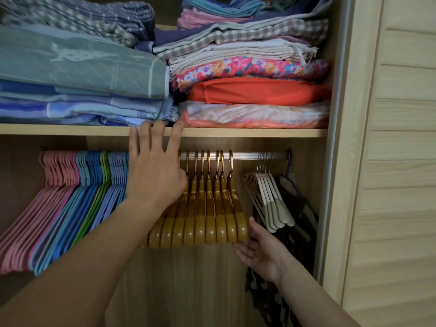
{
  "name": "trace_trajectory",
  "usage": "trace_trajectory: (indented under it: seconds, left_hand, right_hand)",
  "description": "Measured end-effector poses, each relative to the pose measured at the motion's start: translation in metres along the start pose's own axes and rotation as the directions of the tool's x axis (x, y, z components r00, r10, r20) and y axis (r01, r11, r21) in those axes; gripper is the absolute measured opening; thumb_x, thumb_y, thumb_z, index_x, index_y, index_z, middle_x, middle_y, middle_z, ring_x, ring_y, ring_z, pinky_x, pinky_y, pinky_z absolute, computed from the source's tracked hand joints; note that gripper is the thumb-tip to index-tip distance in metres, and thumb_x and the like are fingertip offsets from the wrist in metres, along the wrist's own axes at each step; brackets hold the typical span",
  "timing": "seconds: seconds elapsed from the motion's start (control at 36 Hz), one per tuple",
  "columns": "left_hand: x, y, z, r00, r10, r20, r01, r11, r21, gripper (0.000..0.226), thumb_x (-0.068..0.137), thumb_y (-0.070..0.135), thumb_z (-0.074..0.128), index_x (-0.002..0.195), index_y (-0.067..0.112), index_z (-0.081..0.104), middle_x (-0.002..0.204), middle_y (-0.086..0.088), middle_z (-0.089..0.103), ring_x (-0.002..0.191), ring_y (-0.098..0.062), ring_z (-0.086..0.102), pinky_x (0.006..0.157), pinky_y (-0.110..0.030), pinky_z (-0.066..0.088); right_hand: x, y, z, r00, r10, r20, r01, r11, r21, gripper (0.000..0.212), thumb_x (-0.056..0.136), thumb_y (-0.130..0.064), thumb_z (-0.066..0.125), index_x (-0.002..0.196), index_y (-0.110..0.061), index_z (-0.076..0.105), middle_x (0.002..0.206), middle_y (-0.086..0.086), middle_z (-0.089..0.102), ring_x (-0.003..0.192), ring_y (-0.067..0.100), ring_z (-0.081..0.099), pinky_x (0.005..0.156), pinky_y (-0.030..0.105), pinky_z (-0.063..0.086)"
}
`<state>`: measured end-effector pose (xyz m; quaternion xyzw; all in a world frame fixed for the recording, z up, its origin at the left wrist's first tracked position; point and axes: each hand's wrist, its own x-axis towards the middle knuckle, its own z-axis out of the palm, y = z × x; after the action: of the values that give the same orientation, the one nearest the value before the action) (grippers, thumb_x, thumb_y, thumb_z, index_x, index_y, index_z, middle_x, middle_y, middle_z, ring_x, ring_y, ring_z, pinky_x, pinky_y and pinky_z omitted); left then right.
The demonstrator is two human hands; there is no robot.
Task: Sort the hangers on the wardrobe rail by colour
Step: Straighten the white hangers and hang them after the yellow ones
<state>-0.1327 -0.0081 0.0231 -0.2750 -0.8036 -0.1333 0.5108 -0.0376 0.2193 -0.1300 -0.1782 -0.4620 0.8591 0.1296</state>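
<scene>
Hangers hung colour-grouped along the rail (pixel 247 155), the yellow hangers (pixel 207 223) bracketed between both hands: left hand (pixel 155 175) spread flat against their left side, right hand (pixel 257 246) open under their lower right ends, nearer.

Left hand (pixel 154 175) hides rail (pixel 247 155) section; pink hangers (pixel 35 220) cut off at left edge.

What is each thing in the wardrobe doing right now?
Pink plastic hangers: bunched at rail's left end.
Blue and green plastic hangers: bunched beside pink.
Amber wooden hangers: grouped mid-rail.
White hangers: hanging near right end.
Left hand: open, fingers spread.
Right hand: open, under amber hangers.
</scene>
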Motion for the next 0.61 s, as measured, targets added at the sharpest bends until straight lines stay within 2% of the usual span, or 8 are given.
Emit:
trace_trajectory:
  seconds: [0.11, 0.19, 0.28, 0.39, 0.5, 0.56, 0.61]
  left_hand:
    - [0.0, -0.001, 0.0, 1.0, 0.002, 0.011, -0.002, 1.0, 0.0, 0.097, 0.079, 0.028, 0.066, 0.162, 0.018, 0.016, 0.157, -0.02, 0.028, 0.151, -0.043, 0.018, 0.126, -0.059, 0.009]
    - [0.0, -0.001, 0.0, 1.0, 0.0, 0.014, 0.0, 1.0, -0.006, 0.098, 0.079, 0.028, 0.066, 0.162, 0.019, 0.016, 0.157, -0.02, 0.027, 0.151, -0.043, 0.017, 0.126, -0.059, 0.009]
    - [0.0, -0.001, 0.001, 1.0, 0.004, 0.013, -0.004, 1.0, -0.012, 0.099, 0.077, 0.028, 0.068, 0.162, 0.019, 0.016, 0.157, -0.02, 0.028, 0.151, -0.043, 0.018, 0.126, -0.06, 0.009]
    - [0.001, -0.002, -0.002, 1.0, 0.011, 0.026, -0.01, 0.999, -0.044, 0.101, 0.078, 0.028, 0.068, 0.163, 0.019, 0.015, 0.16, -0.02, 0.026, 0.153, -0.042, 0.014, 0.126, -0.06, 0.009]
    - [-0.025, 0.007, -0.009, 0.996, -0.032, 0.083, 0.05, 0.973, -0.225, 0.091, 0.088, 0.03, 0.067, 0.163, 0.03, 0.014, 0.171, -0.008, 0.005, 0.158, -0.028, -0.005, 0.128, -0.051, 0.004]
    - [-0.06, 0.022, -0.011, 0.982, -0.053, 0.18, 0.12, 0.915, -0.385, 0.08, 0.093, 0.028, 0.065, 0.16, 0.037, 0.022, 0.167, 0.007, 0.008, 0.156, -0.018, 0.008, 0.126, -0.044, 0.013]
    - [-0.095, 0.039, -0.006, 0.944, -0.034, 0.327, 0.205, 0.84, -0.503, 0.063, 0.097, 0.026, 0.062, 0.154, 0.038, 0.036, 0.152, 0.018, 0.027, 0.138, -0.003, 0.035, 0.119, -0.036, 0.037]
  right_hand:
    - [0.001, -0.004, 0.011, 0.999, -0.022, 0.024, 0.024, 0.999, -0.047, 0.057, 0.086, -0.042, 0.076, 0.133, -0.015, 0.061, 0.118, 0.015, 0.073, 0.108, 0.031, 0.072, 0.093, 0.044, 0.058]
    - [0.002, -0.005, 0.022, 0.998, -0.046, 0.036, 0.049, 0.996, -0.076, 0.082, 0.081, -0.029, 0.083, 0.151, -0.026, 0.039, 0.127, 0.018, 0.067, 0.106, 0.035, 0.072, 0.091, 0.049, 0.059]
    - [0.002, -0.007, 0.035, 0.997, -0.072, 0.035, 0.075, 0.99, -0.116, 0.097, 0.08, -0.018, 0.083, 0.157, -0.035, 0.026, 0.131, 0.017, 0.061, 0.11, 0.037, 0.068, 0.091, 0.051, 0.059]
    - [0.006, -0.008, 0.046, 0.996, -0.084, 0.002, 0.082, 0.977, -0.197, 0.089, 0.084, -0.013, 0.08, 0.156, -0.029, 0.031, 0.131, 0.013, 0.061, 0.111, 0.031, 0.065, 0.088, 0.042, 0.06]
    - [0.002, -0.014, 0.053, 0.999, -0.052, -0.009, 0.049, 0.971, -0.234, 0.069, 0.086, -0.012, 0.078, 0.146, -0.024, 0.046, 0.125, 0.013, 0.064, 0.11, 0.029, 0.064, 0.07, 0.033, 0.057]
    - [0.001, -0.017, 0.054, 0.999, -0.049, -0.014, 0.043, 0.964, -0.263, 0.059, 0.084, -0.017, 0.08, 0.137, -0.023, 0.053, 0.12, 0.013, 0.067, 0.107, 0.028, 0.065, 0.065, 0.03, 0.054]
    - [0.0, -0.018, 0.056, 0.999, -0.051, -0.003, 0.048, 0.958, -0.284, 0.047, 0.084, -0.019, 0.08, 0.127, -0.019, 0.06, 0.115, 0.012, 0.07, 0.1, 0.025, 0.065, 0.067, 0.031, 0.052]
